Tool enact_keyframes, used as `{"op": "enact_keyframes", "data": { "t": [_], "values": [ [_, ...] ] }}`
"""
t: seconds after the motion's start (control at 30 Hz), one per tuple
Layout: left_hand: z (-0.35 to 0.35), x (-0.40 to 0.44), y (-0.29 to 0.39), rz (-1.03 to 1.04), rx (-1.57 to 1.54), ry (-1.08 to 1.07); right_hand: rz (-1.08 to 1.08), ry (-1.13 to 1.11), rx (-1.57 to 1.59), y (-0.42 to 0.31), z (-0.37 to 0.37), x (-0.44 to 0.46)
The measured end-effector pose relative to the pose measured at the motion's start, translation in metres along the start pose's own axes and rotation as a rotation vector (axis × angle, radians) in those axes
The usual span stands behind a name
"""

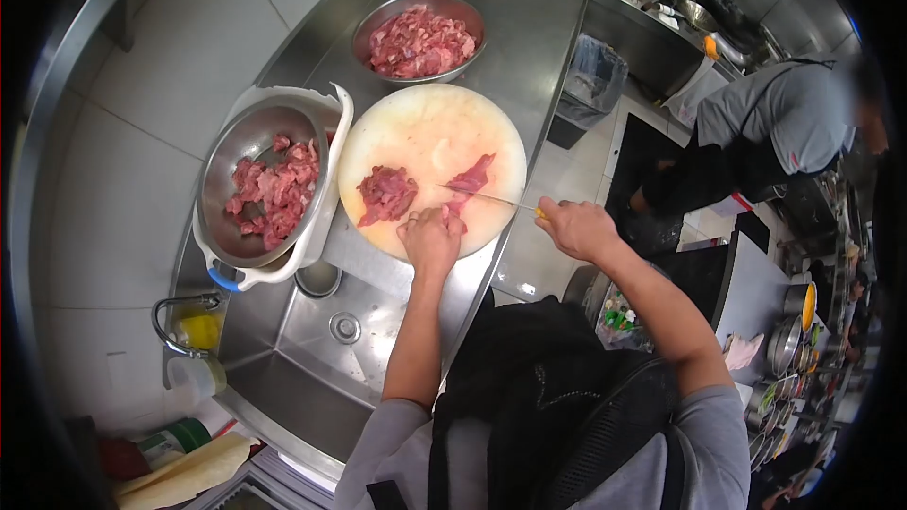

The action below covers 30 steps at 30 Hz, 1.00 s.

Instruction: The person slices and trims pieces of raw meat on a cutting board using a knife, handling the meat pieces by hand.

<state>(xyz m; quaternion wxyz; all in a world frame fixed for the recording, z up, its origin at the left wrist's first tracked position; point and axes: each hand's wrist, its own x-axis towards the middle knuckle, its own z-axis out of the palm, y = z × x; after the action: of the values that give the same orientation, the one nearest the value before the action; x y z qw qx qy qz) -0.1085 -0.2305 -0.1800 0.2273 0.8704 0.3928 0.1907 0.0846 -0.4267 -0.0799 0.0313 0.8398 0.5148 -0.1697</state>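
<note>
My right hand [580, 229] is closed around the yellow handle of a knife [496, 198]. Its thin blade points left and lies across a strip of raw red meat [473, 176] on the round, pale cutting board [430, 118]. At the strip's near end, my left hand [432, 238] holds the meat down with curled fingers. A second, larger piece of raw meat [386, 195] rests on the board, just beyond and left of that hand. The undersides of my left fingers are hidden.
Cut meat fills a metal bowl [465, 11] behind the board. Another metal bowl [223, 208] of meat sits in a white basin [342, 118] at left. Nearer are a sink [316, 359] and tap [162, 323]. A person [770, 113] bends at right, past a lined bin [593, 71].
</note>
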Motion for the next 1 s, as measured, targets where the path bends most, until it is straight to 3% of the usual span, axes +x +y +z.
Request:
{"op": "enact_keyframes", "data": {
  "t": [0.9,1.0],
  "values": [
    [-0.007,-0.015,-0.007,0.098,0.076,0.099,-0.023,-0.049,0.034,0.007,-0.005,0.023],
    [-0.002,-0.016,-0.011,0.105,0.069,0.125,-0.026,-0.122,0.151,0.014,-0.016,0.015]
  ]
}}
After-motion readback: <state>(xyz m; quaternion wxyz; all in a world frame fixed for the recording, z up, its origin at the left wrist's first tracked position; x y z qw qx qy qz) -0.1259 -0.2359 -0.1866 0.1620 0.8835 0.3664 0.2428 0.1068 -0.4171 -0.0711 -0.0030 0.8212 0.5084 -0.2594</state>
